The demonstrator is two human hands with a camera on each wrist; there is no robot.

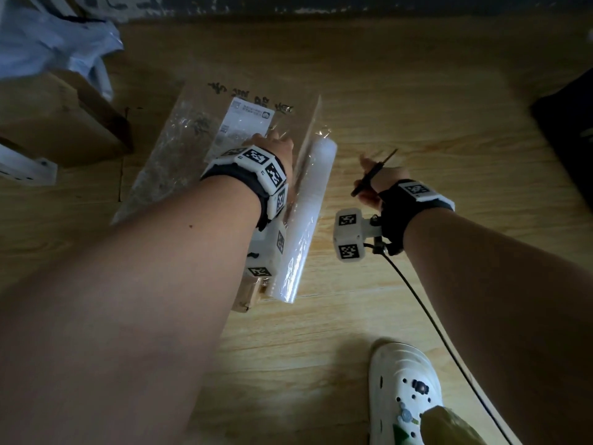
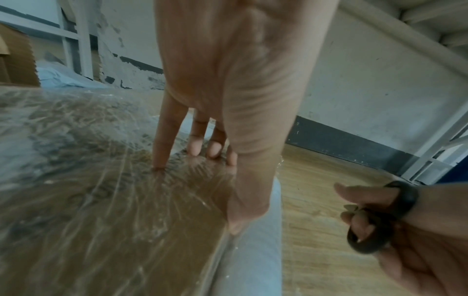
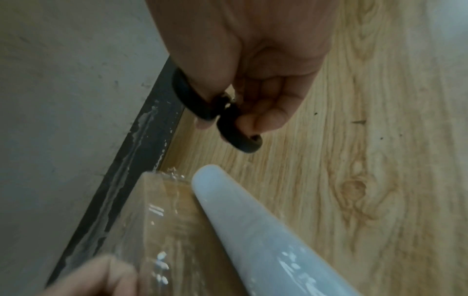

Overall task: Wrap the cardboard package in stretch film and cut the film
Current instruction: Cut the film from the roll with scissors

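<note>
A flat cardboard package [image 1: 179, 149] with a white label [image 1: 244, 123] lies on the wooden floor under crinkled stretch film. My left hand [image 1: 276, 146] presses straight fingers [image 2: 197, 148] onto its film-covered top [image 2: 101, 200] near the right edge. The white film roll [image 1: 308, 216] lies along that edge, with film running from it up to the package. Right of the roll, above the floor, my right hand [image 1: 375, 184] grips black scissors [image 1: 375, 171], thumb and fingers through the handle loops [image 3: 228, 124]. The blades point away and look nearly closed, clear of the film.
An open cardboard box [image 1: 64, 123] and pale blue plastic sheeting [image 1: 48, 36] sit at the left. A dark object [image 1: 571, 130] lies at the right edge. My white shoe [image 1: 404, 390] and a black cable [image 1: 433, 322] are near me. A wall with a dark baseboard [image 1: 321, 8] runs behind.
</note>
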